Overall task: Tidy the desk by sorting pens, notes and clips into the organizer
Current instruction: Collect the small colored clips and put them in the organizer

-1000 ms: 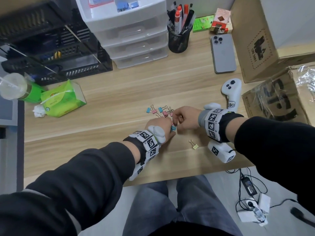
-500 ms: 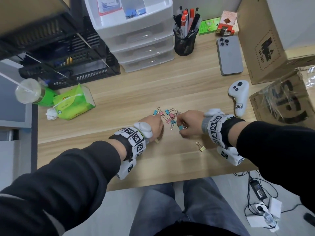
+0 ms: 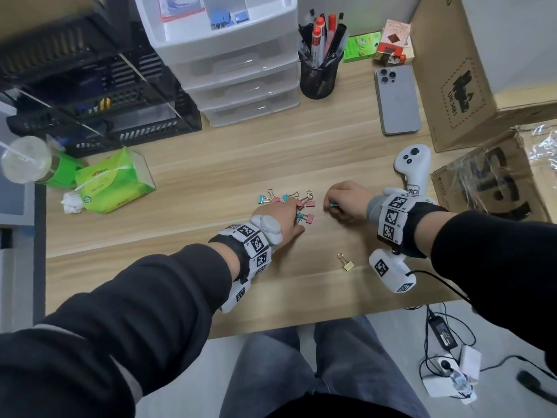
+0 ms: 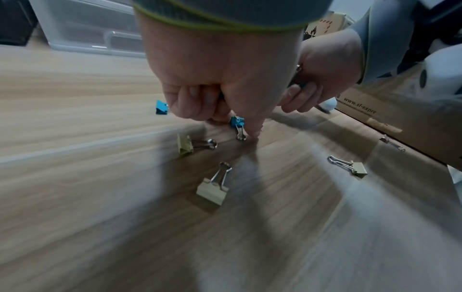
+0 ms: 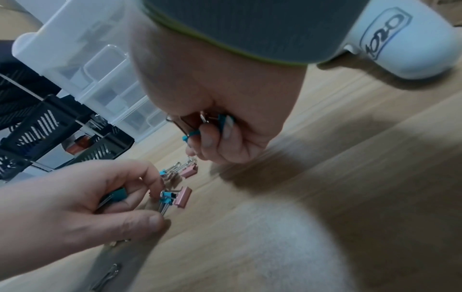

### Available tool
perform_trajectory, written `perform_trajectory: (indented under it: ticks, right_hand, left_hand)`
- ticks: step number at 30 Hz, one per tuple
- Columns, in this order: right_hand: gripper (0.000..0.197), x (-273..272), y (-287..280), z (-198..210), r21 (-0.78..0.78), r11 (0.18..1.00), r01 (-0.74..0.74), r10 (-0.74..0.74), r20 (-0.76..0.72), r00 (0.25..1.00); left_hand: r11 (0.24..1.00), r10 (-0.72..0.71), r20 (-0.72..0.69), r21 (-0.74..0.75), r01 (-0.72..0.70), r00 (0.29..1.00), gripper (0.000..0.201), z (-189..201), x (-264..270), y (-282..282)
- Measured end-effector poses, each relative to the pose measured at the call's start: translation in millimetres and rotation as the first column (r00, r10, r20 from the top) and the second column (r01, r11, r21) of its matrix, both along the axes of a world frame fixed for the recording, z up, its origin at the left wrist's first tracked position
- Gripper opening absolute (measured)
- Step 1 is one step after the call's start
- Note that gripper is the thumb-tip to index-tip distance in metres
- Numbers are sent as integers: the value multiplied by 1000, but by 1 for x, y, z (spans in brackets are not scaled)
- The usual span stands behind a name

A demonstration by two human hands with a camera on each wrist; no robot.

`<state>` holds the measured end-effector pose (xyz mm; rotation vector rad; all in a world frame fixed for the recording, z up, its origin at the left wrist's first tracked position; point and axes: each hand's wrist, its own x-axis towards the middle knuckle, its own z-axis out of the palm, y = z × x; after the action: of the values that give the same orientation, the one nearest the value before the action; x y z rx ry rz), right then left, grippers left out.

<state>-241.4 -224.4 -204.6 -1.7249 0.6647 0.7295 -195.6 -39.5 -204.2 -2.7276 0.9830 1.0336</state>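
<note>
Several pink and blue binder clips [image 3: 297, 203] lie in a loose pile mid-desk, and one yellow clip [image 3: 346, 263] sits apart nearer the front edge. My left hand [image 3: 297, 220] is down on the pile with its fingers curled. It holds a teal clip [image 5: 117, 195] in the palm and pinches a blue clip [image 4: 237, 122] against the desk. Just right of the pile, my right hand [image 5: 212, 138] grips a bunch of pink and teal clips [image 5: 200, 122] in its curled fingers. More yellow clips [image 4: 215, 185] lie under my left wrist.
The white drawer organizer [image 3: 229, 55] stands at the back, with a black mesh pen cup [image 3: 319, 76] beside it. A phone [image 3: 396, 101], a white controller [image 3: 413, 167] and cardboard boxes [image 3: 470, 70] fill the right. A green tissue pack [image 3: 114, 182] lies left.
The two hands were touching over the clips a second ago and have drawn apart. My right hand moved right with its clips, and my left hand went back down onto the pile.
</note>
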Motion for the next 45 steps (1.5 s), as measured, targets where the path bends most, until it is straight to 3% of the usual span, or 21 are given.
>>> perform_trajectory:
  ticks: [6,12,17,21,23,25,28,30,31,34,36,40,43,45]
  right_hand:
    - [23,-1,-5,-4,-39,999,9,-8,14,1000]
    - [23,3,-7,-7,-30,999,27,-27,-2,1000]
    - [21,16,0,-5,145,977,154,-142,-92,986]
    - [33,33,12,-6,227,971,79,-56,-107,993]
    - [34,42,21,-7,301,950,82,-53,-105,993]
    - [24,52,34,-4,328,937,122,-97,-92,991]
    - [17,62,46,0,220,974,58,-57,-11,998]
    - [19,70,54,1,0,992,-130,130,83,988]
    - [18,73,55,1,-153,958,-241,259,115,959]
    - [8,74,53,4,-466,713,-524,608,39,793]
    - [25,73,52,-2,-501,605,-618,709,-15,706]
    - [30,69,50,-14,-565,548,-617,756,20,654]
    - [25,69,50,-18,-580,549,-602,761,48,647]
    - [27,69,48,-19,-555,594,-582,722,48,690]
  left_hand:
    - [999,1,64,-34,1,998,46,-2,-2,-8]
    - [1000,-14,-2,27,15,1000,33,6,2,-13]
    - [999,17,-78,53,-12,997,24,16,9,1]
    - [996,27,-102,90,-18,994,16,22,18,18]
    - [992,100,-80,88,-93,992,10,25,21,22]
    - [977,200,-52,86,-195,978,20,24,27,30]
    - [965,260,-31,52,-258,965,30,21,34,45]
    - [960,277,1,25,-277,961,30,18,42,59]
    - [958,288,9,9,-288,958,27,16,46,64]
    - [956,294,13,-6,-293,956,20,10,57,69]
    - [966,259,-3,-13,-259,966,19,7,64,69]
    - [975,214,-35,-57,-215,976,27,3,71,63]
    - [988,144,-12,-52,-145,989,36,0,73,59]
    - [997,70,7,-32,-70,997,41,-3,74,55]
